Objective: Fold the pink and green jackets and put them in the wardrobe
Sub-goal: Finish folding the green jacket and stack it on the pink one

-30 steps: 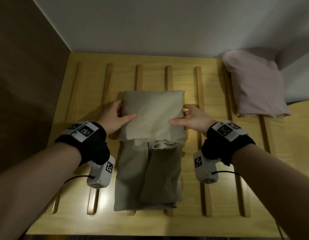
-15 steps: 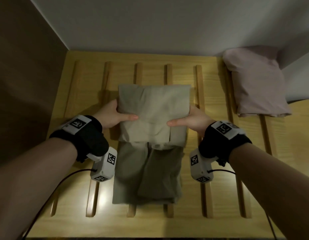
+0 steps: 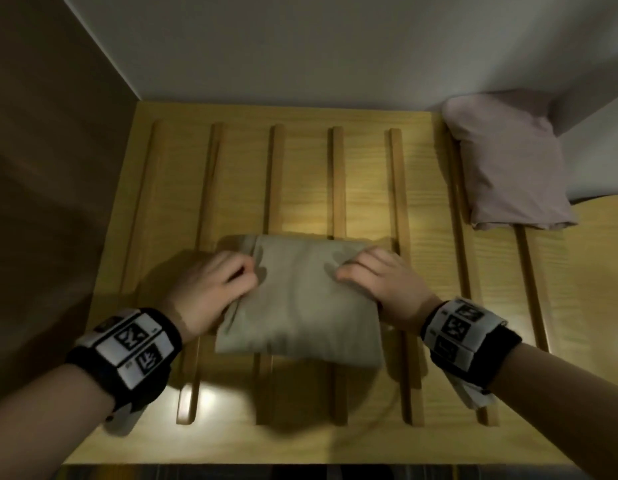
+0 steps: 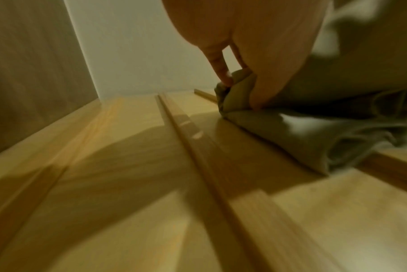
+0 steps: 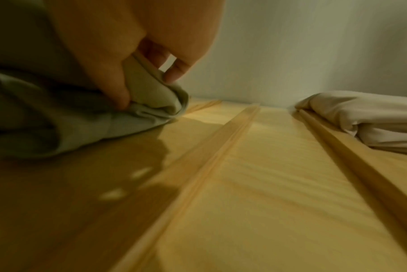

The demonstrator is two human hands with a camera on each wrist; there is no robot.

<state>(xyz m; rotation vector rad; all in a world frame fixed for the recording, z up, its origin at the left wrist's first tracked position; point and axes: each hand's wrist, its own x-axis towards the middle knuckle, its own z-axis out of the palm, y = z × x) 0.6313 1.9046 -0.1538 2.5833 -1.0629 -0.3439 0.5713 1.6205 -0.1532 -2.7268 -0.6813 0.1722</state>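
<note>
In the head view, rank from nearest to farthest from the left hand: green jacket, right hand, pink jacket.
1. green jacket: gripped by the left hand at its left edge.
2. right hand: on the bundle's opposite edge.
3. pink jacket: folded, far back-right corner of the slatted shelf.

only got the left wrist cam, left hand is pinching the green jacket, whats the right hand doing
Observer: The right hand pinches the green jacket at its far right corner, between thumb and fingers.
Operator: is the pink one folded
Observer: Yes. The pink jacket lies folded at the back right of the shelf, apart from the green one.
Operator: is the green one a neat bundle or trailing
Observer: The head view shows a compact rectangle across the middle slats, with nothing trailing toward the front edge.
</note>
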